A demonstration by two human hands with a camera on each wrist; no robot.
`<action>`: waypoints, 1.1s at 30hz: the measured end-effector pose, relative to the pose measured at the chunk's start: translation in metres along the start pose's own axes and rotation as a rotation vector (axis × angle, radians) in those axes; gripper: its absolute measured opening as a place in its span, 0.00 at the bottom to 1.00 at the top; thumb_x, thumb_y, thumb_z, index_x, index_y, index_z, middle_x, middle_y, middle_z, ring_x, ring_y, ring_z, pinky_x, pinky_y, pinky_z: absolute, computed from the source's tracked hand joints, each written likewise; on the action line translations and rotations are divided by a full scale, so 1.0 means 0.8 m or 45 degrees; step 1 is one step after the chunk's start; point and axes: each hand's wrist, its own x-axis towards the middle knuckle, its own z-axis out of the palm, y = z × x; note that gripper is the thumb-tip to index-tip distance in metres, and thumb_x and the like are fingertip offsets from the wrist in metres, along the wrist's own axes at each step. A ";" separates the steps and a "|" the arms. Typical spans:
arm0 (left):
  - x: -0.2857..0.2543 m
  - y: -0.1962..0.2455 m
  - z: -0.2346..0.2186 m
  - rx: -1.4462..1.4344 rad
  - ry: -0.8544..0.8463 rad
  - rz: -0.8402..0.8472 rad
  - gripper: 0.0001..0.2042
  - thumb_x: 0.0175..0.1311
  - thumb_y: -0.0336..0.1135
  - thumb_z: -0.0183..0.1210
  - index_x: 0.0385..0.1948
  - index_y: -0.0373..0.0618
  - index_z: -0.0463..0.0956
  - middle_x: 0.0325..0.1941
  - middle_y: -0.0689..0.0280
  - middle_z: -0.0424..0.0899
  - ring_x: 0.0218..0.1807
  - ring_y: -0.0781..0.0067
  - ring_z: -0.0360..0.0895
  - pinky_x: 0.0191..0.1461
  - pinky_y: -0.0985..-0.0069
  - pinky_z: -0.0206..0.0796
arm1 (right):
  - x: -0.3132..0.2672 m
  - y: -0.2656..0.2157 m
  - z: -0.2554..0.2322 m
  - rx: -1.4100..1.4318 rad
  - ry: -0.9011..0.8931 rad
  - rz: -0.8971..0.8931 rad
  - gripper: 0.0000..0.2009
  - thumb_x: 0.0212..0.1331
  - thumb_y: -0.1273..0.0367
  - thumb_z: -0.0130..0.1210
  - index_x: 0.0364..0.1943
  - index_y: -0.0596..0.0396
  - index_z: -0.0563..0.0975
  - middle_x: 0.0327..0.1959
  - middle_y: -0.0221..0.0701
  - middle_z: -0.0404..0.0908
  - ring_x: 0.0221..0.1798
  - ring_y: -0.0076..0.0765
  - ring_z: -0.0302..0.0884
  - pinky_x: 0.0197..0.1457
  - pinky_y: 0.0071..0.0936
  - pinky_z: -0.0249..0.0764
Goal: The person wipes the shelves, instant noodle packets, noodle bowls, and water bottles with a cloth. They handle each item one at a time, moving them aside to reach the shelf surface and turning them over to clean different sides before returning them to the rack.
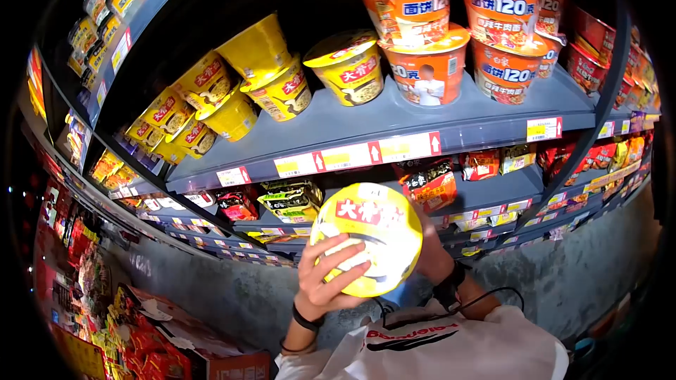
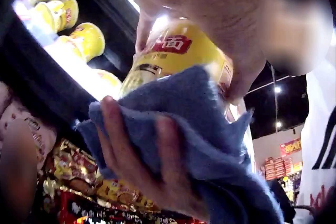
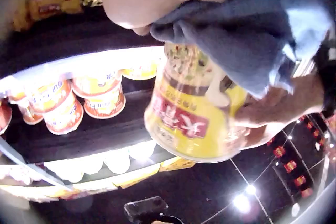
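A yellow instant noodle cup (image 1: pixel 384 257) is held in front of the person's chest, its lid facing the head camera. My left hand (image 1: pixel 329 273) grips it from the side, several fingers spread over the lid. Mostly hidden behind the cup in the head view, my right hand (image 1: pixel 433 259) holds a blue-grey cloth (image 2: pixel 173 113). In the left wrist view the right fingers press that cloth against the cup's lower part. The right wrist view shows the cloth (image 3: pixel 236 29) bunched over the cup's base, with the cup's printed side (image 3: pixel 184 113) in sight.
Yellow noodle cups (image 1: pixel 345 70) and stacked orange cups (image 1: pixel 426 63) stand on the grey shelf (image 1: pixel 493 123) ahead. Bagged noodles (image 1: pixel 290 200) lie on the shelf below. A dark upright post (image 1: pixel 612 63) stands at the right. Red packets (image 1: pixel 151 352) fill a display at lower left.
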 end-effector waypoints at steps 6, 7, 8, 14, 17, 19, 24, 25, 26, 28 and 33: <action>-0.080 -0.020 0.070 0.083 0.791 -0.237 0.57 0.36 0.60 0.83 0.73 0.69 0.56 0.76 0.39 0.52 0.73 0.30 0.62 0.73 0.44 0.65 | 0.043 0.091 -0.066 0.436 -0.523 0.314 0.27 0.78 0.57 0.48 0.73 0.56 0.65 0.72 0.36 0.73 0.70 0.34 0.73 0.75 0.37 0.69; -0.073 -0.018 0.065 0.097 0.796 -0.253 0.57 0.36 0.60 0.83 0.73 0.69 0.56 0.76 0.39 0.52 0.73 0.30 0.62 0.73 0.44 0.65 | 0.038 0.094 -0.049 0.161 -0.298 0.295 0.27 0.78 0.55 0.47 0.73 0.55 0.66 0.71 0.35 0.74 0.70 0.34 0.74 0.74 0.37 0.70; -0.056 -0.015 0.057 0.052 0.813 -0.252 0.64 0.37 0.62 0.83 0.76 0.65 0.43 0.79 0.38 0.47 0.75 0.31 0.60 0.75 0.44 0.62 | 0.027 0.093 -0.022 -0.114 -0.073 0.268 0.27 0.78 0.54 0.47 0.72 0.55 0.67 0.70 0.35 0.75 0.70 0.35 0.74 0.73 0.38 0.71; -0.074 -0.004 0.081 -0.174 1.066 -0.448 0.43 0.54 0.48 0.77 0.67 0.57 0.54 0.74 0.39 0.58 0.70 0.41 0.69 0.71 0.54 0.69 | 0.049 0.068 0.033 0.586 -0.190 0.380 0.42 0.71 0.37 0.43 0.80 0.48 0.55 0.77 0.39 0.66 0.75 0.43 0.67 0.79 0.44 0.61; -0.077 0.042 0.094 -1.037 1.287 -0.895 0.39 0.65 0.65 0.50 0.68 0.41 0.65 0.76 0.41 0.60 0.70 0.42 0.70 0.75 0.48 0.62 | 0.054 0.082 0.027 0.294 -0.154 0.370 0.41 0.73 0.40 0.42 0.81 0.46 0.51 0.79 0.36 0.62 0.77 0.42 0.65 0.81 0.43 0.57; -0.097 0.040 0.098 -1.106 1.110 -0.703 0.40 0.65 0.64 0.50 0.68 0.38 0.65 0.75 0.41 0.63 0.71 0.44 0.69 0.76 0.49 0.61 | 0.027 0.102 0.003 0.044 -0.067 0.423 0.40 0.73 0.40 0.41 0.81 0.46 0.51 0.80 0.36 0.61 0.77 0.42 0.64 0.82 0.44 0.56; -0.076 0.002 0.043 0.204 0.847 -0.604 0.60 0.48 0.58 0.76 0.76 0.42 0.42 0.77 0.43 0.56 0.74 0.46 0.63 0.78 0.52 0.56 | 0.004 0.085 -0.005 -0.021 0.327 0.569 0.39 0.74 0.42 0.40 0.82 0.47 0.50 0.81 0.34 0.59 0.78 0.41 0.62 0.82 0.44 0.54; -0.076 -0.011 0.038 0.095 0.960 -0.552 0.64 0.43 0.57 0.79 0.76 0.44 0.38 0.76 0.43 0.57 0.74 0.46 0.63 0.78 0.52 0.56 | 0.012 0.067 0.024 -0.021 0.033 0.235 0.37 0.76 0.46 0.41 0.81 0.48 0.50 0.83 0.32 0.55 0.80 0.40 0.59 0.83 0.44 0.52; -0.077 -0.019 0.037 -0.013 1.067 -0.496 0.68 0.39 0.56 0.82 0.76 0.45 0.35 0.75 0.44 0.58 0.73 0.46 0.64 0.77 0.51 0.57 | 0.020 0.058 0.009 0.009 -0.034 0.080 0.35 0.77 0.51 0.42 0.81 0.49 0.50 0.84 0.33 0.52 0.82 0.39 0.56 0.84 0.44 0.51; -0.070 -0.004 0.033 0.107 0.879 -0.554 0.64 0.43 0.57 0.80 0.76 0.47 0.38 0.74 0.43 0.58 0.72 0.43 0.65 0.76 0.52 0.58 | 0.026 0.027 0.060 0.070 -0.203 0.052 0.37 0.76 0.49 0.41 0.81 0.53 0.50 0.84 0.38 0.48 0.84 0.40 0.50 0.85 0.41 0.48; -0.094 0.017 0.052 -0.425 0.639 -0.470 0.65 0.38 0.40 0.85 0.77 0.57 0.41 0.72 0.38 0.59 0.70 0.40 0.67 0.72 0.51 0.61 | 0.029 -0.004 0.065 -0.789 -0.289 -0.034 0.28 0.74 0.66 0.48 0.75 0.58 0.61 0.81 0.39 0.57 0.81 0.39 0.57 0.83 0.37 0.52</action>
